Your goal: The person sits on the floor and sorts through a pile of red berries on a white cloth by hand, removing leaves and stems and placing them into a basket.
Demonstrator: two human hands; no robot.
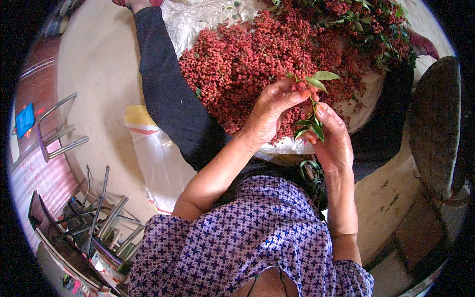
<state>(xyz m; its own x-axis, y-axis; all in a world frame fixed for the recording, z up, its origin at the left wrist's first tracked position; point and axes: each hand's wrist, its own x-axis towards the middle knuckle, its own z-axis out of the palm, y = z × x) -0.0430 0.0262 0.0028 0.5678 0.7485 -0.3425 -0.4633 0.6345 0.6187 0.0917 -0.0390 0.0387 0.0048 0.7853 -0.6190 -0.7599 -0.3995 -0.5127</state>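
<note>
Between my two hands is a small leafy sprig (318, 124) with green leaves and a few red berries. My left hand (272, 107) pinches its berry end, where a light green leaf (322, 78) sticks out past the fingertips. Lower on the stem, the thumb and fingers of my right hand (333, 133) grip it near the darker leaves. A broad heap of red berry clusters, which look like Sichuan peppercorns (237, 67), lies below and beyond my hands, between my spread legs. Part of the heap is hidden behind my hands.
Unsorted leafy berry branches (371, 29) are piled at the far right. A pale plastic sheet (178, 22) lies under the heap. Metal-legged stools (107, 208) stand at the left, and a large dark round object (436, 126) is at the right. A white sack (159, 159) extends under my left leg.
</note>
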